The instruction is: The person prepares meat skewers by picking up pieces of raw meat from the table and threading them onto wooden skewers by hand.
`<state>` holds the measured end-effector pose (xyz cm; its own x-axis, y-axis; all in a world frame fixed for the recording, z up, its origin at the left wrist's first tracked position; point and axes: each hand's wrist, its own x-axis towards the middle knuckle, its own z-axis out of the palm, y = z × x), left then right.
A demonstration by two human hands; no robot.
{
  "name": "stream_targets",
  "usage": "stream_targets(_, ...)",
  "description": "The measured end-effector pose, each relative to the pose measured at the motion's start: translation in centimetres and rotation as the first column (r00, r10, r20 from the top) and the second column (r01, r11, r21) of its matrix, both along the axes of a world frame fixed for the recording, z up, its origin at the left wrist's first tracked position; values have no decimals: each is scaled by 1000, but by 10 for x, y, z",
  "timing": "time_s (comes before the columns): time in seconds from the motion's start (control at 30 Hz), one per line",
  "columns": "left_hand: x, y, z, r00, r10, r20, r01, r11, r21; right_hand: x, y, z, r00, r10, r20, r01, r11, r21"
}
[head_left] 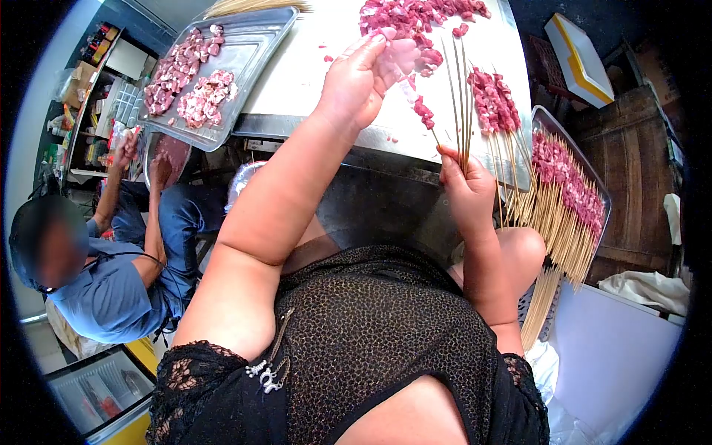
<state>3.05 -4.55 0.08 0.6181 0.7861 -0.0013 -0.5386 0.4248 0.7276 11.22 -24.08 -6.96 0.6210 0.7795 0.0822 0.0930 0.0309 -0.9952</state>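
Note:
My right hand is closed around the lower ends of several thin wooden skewers. One of them, a partly loaded meat skewer, slants up and left with red meat pieces along it. By its upper end is my left hand, its fingers pale and blurred, so whether they grip meat is unclear. A heap of raw red meat pieces lies on the white table top just beyond that hand. Finished meat skewers rest on the table to the right of my right hand.
A metal tray of cut meat sits at the table's left. Another tray at the right is piled with loaded skewers. On the left, a seated person works over a bowl. A white-and-yellow box stands far right.

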Motion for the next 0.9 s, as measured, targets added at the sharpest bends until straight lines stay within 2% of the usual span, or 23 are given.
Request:
stream_targets(0.17,-1,-5,0,998,-47,-48,48,998,32,-1,-1,5,995,29,-91,-30,1000,-8)
stream_targets(0.23,2,-9,-8,993,-99,-70,103,993,61,0,-1,9,958,82,-273,-79,997,24)
stream_targets(0.27,4,-11,-12,984,-150,-94,159,983,90,1,0,11,959,82,-273,-78,997,24)
stream_targets(0.33,4,-15,-11,978,-172,-117,183,979,92,3,0,15,913,95,-396,-100,995,10)
stream_targets(0.43,6,-11,-10,975,-186,-118,198,975,99,5,0,18,922,98,-376,-89,995,42)
stream_targets(0.5,5,-9,-9,940,-337,-54,330,938,-108,6,0,17,932,93,-350,-84,996,42)
stream_targets(0.53,7,-12,-9,940,-339,-46,333,937,-106,6,0,17,939,90,-331,-81,996,42)
stream_targets(0.6,8,-21,-12,909,-341,-240,346,938,-21,4,0,18,949,77,-306,-75,997,19)
stream_targets(0.67,10,-19,-18,916,-361,-174,364,931,-12,0,-2,24,941,54,-334,-66,998,-25)
stream_targets(0.73,11,-19,-16,955,-266,-131,264,964,-29,-1,-6,22,948,53,-314,-79,994,-71)
stream_targets(0.77,13,-20,-15,972,-207,-107,197,976,-97,-2,-7,16,960,55,-273,-82,993,-90)
stream_targets(0.8,14,-19,-18,973,-206,-104,197,976,-96,-4,-7,15,971,59,-231,-85,990,-108)
stream_targets(0.87,16,-17,-26,981,-195,-12,187,957,-223,-12,-6,17,975,56,-214,-83,990,-117)
stream_targets(0.9,18,-24,-15,985,-156,-78,134,962,-239,-16,-5,17,981,65,-181,-86,990,-111)
